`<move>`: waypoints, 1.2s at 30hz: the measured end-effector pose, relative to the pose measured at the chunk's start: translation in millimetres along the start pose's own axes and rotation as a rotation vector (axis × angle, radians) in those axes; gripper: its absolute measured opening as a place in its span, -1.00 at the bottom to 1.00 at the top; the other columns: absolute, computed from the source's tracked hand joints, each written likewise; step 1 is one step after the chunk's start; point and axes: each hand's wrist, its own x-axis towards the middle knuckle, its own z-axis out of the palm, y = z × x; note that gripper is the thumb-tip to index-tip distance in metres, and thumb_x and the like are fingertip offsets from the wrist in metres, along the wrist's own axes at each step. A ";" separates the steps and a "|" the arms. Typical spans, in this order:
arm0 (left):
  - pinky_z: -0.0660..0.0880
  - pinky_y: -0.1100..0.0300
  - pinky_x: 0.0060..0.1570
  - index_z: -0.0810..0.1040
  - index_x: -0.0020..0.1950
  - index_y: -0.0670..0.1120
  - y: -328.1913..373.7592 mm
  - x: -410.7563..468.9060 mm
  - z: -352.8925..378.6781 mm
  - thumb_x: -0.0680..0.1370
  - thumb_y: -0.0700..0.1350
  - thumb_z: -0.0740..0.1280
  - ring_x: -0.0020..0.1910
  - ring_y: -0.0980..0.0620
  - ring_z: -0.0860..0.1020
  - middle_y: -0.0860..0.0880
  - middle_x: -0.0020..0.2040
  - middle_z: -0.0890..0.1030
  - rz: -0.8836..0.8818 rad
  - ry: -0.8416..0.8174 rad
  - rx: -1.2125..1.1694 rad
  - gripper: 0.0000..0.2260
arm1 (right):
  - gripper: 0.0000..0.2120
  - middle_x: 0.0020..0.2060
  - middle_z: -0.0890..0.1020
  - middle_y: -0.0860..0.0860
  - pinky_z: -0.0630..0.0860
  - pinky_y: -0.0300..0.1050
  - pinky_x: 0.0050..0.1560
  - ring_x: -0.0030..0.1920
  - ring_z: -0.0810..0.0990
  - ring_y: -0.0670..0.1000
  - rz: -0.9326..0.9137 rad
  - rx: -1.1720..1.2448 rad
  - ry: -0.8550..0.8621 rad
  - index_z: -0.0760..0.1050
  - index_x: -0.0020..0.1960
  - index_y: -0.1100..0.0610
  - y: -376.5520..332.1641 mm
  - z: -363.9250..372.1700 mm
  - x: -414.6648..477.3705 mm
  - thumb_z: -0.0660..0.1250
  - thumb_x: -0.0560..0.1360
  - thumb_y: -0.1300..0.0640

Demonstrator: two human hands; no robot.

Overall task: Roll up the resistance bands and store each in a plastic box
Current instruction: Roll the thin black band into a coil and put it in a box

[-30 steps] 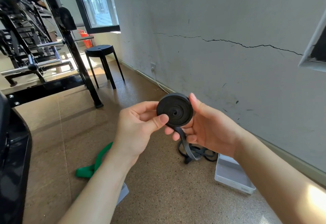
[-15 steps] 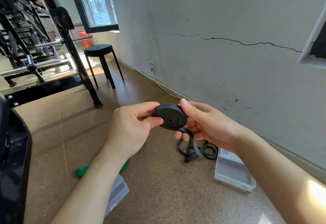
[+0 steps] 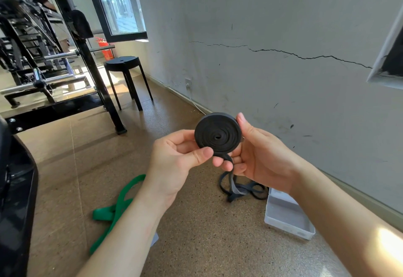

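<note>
A black resistance band [image 3: 218, 135] is wound into a flat coil that I hold up in front of me, its face turned toward the camera. My left hand [image 3: 174, 163] pinches the coil's lower left edge between thumb and fingers. My right hand [image 3: 259, 157] cups the coil's right side, fingers curled round it. The band's loose tail [image 3: 239, 187] hangs down and lies tangled on the floor. A green resistance band [image 3: 115, 209] lies unrolled on the floor, partly hidden by my left forearm. An open clear plastic box [image 3: 285, 218] sits on the floor by the wall.
A cracked grey wall [image 3: 283, 37] runs along the right. A black stool [image 3: 124, 65] stands further back, with a black gym rack [image 3: 96, 85] and barbells to the left. Black equipment [image 3: 13, 189] fills the left edge. The corner of a second clear box [image 3: 155, 238] peeks out under my left forearm.
The coil was tipped flatter half a second ago and now faces the camera again, held a little higher. Both hands have kept their hold on it.
</note>
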 end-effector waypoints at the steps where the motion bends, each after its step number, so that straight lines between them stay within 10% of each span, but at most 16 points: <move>1: 0.58 0.23 -0.13 0.64 -0.11 -0.12 0.5 -0.2 0.9 0.30 -0.30 0.46 -0.13 -0.01 0.68 -0.11 -0.17 0.72 0.014 0.018 0.022 -0.79 | -0.34 -0.17 0.60 0.25 0.28 -0.23 -0.38 -0.30 0.51 0.04 0.017 -0.002 -0.010 0.52 0.24 0.18 0.6 0.2 -0.1 0.19 0.45 -0.34; 14: 0.59 0.22 -0.15 0.65 -0.12 -0.03 14.4 4.0 -16.1 0.32 -0.47 0.46 -0.22 0.08 0.66 0.01 -0.23 0.71 0.106 -0.028 0.356 -0.65 | -0.32 -0.08 0.55 0.38 0.26 -0.13 -0.31 -0.16 0.50 0.15 0.028 -0.217 0.089 0.39 0.30 0.16 0.0 -3.2 -5.7 0.40 0.39 -0.28; 22: 0.43 0.06 -0.08 0.49 0.21 -0.10 2.5 3.9 -6.7 0.31 -0.18 0.47 -0.13 -0.16 0.54 -0.16 -0.10 0.67 -0.110 -0.089 -0.204 -0.52 | -0.18 0.08 0.35 0.30 0.35 -0.21 -0.28 0.01 0.25 0.25 -0.051 0.108 -0.075 0.31 0.35 0.28 5.3 -0.7 -5.0 0.57 0.30 -0.10; 26: 0.58 0.05 -0.02 0.54 0.06 -0.11 9.4 3.4 -9.3 0.29 -0.24 0.54 -0.13 -0.18 0.65 -0.15 -0.16 0.71 -0.004 -0.004 0.025 -0.61 | -0.25 0.16 0.51 0.41 0.36 -0.15 -0.23 0.01 0.62 0.18 0.020 0.081 -0.127 0.27 0.41 0.21 0.6 1.2 -8.9 0.48 0.39 -0.10; 30: 0.58 0.28 -0.15 0.60 -0.06 -0.01 18.2 0.6 -13.8 0.33 -0.35 0.49 -0.17 0.06 0.68 0.04 -0.22 0.72 0.105 -0.064 0.406 -0.69 | -0.34 0.04 0.66 0.24 0.34 -0.13 -0.25 -0.03 0.63 0.10 0.114 -0.209 -0.052 0.34 0.37 0.11 -5.3 4.3 -10.0 0.16 0.47 -0.33; 36: 0.50 0.31 -0.04 0.58 0.04 0.15 23.2 -2.2 -17.3 0.36 -0.31 0.52 -0.15 0.24 0.64 0.18 -0.21 0.70 0.143 -0.110 0.676 -0.58 | -0.37 -0.06 0.71 0.17 0.30 -0.17 -0.29 -0.12 0.66 0.06 0.121 -0.422 0.070 0.36 0.26 0.05 -1.0 3.5 -10.1 0.26 0.38 -0.37</move>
